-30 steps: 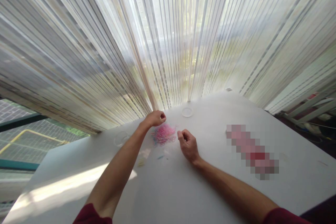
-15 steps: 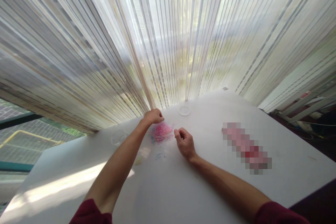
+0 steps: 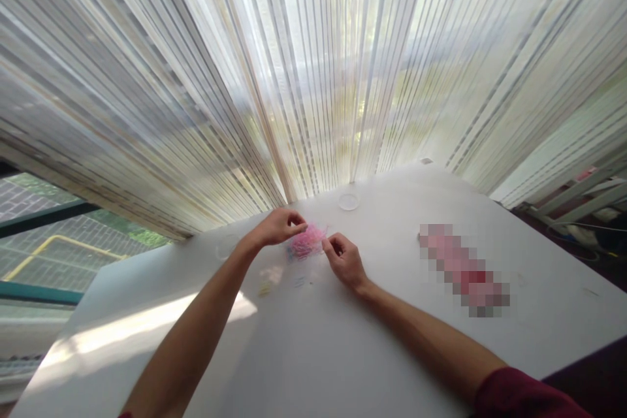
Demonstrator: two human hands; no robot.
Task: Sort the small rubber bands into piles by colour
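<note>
A loose tangle of pink strands, with some bluish ones at its left, forms a pile (image 3: 307, 241) on the white table. At the pile's upper left edge is my left hand (image 3: 281, 226), thumb and fingers pinched together; anything between them is too small to make out. My right hand (image 3: 344, 260) is at the pile's right edge, its fingers curled and the fingertips closed, with their hold likewise unclear. Nearer to me lie a few pale blue strands (image 3: 299, 282) and some yellowish ones (image 3: 264, 289).
Behind the pile, a clear round dish (image 3: 348, 202) stands near the striped curtain (image 3: 337, 78). Another faint clear round piece (image 3: 226, 247) is left of my left hand. A pixelated pink and red object (image 3: 463, 268) lies on the table (image 3: 392, 366) at the right.
My left hand has turned and come down slightly to the left, its fingers now pointing at the pile. My right hand has stayed beside the pile. The view has shifted a little.
</note>
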